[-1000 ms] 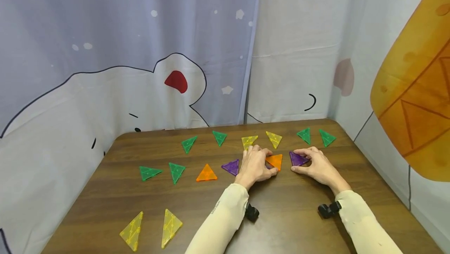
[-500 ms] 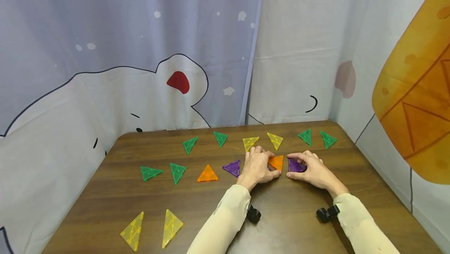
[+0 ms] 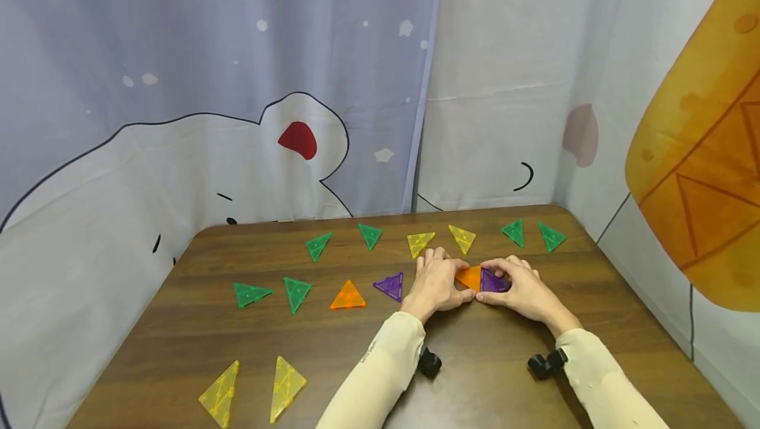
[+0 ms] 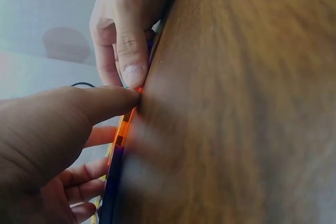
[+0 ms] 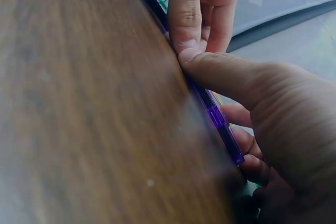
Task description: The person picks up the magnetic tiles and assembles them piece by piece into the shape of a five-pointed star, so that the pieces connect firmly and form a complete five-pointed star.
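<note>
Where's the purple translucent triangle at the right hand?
The purple triangle is right of centre in the head view, held by the right hand, its left edge meeting the orange translucent triangle.

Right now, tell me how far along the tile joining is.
Done, it seems: the orange triangle and purple triangle meet edge to edge. In hand: left hand grips the orange, right hand the purple. Probably remaining: the green triangles and yellow triangles, lying apart on the table.
</note>
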The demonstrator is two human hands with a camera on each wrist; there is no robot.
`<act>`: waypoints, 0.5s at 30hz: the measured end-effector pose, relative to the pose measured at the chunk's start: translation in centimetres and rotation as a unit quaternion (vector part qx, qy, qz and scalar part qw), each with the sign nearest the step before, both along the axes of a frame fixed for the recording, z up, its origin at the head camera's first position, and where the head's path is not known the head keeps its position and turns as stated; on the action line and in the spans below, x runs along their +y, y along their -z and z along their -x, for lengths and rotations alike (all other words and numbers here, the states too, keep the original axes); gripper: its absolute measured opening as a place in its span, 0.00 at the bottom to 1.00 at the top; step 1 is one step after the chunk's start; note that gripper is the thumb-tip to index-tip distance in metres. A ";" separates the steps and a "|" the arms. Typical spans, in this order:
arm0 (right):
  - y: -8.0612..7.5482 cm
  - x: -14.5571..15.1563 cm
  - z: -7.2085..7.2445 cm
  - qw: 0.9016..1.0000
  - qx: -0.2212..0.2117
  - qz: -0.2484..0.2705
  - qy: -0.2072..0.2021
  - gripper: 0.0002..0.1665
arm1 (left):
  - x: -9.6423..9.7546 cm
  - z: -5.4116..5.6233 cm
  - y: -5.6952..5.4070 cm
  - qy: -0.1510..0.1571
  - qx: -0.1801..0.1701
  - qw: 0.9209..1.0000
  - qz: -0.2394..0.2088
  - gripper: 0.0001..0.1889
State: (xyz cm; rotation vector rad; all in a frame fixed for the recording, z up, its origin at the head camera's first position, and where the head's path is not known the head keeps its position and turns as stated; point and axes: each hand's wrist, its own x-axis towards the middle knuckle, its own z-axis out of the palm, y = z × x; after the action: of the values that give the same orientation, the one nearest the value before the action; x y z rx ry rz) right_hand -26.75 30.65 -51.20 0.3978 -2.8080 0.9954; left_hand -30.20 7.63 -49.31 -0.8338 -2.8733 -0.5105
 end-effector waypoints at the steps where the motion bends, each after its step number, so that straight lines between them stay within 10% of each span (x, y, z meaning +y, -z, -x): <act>1: 0.0 0.0 0.0 1.000 0.002 0.000 -0.001 0.40 | 0.0 0.0 -0.1 0.002 0.000 1.000 0.001 0.29; 15: 0.2 0.1 -0.1 1.000 0.011 0.004 -0.001 0.38 | 0.0 -0.1 -0.2 0.011 -0.002 1.000 0.007 0.29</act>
State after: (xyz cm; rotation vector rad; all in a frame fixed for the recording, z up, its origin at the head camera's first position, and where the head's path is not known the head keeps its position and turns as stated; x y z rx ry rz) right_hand -26.66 30.71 -51.43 0.4081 -2.7835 0.9972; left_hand -30.14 7.64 -49.15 -0.8674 -2.8772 -0.4959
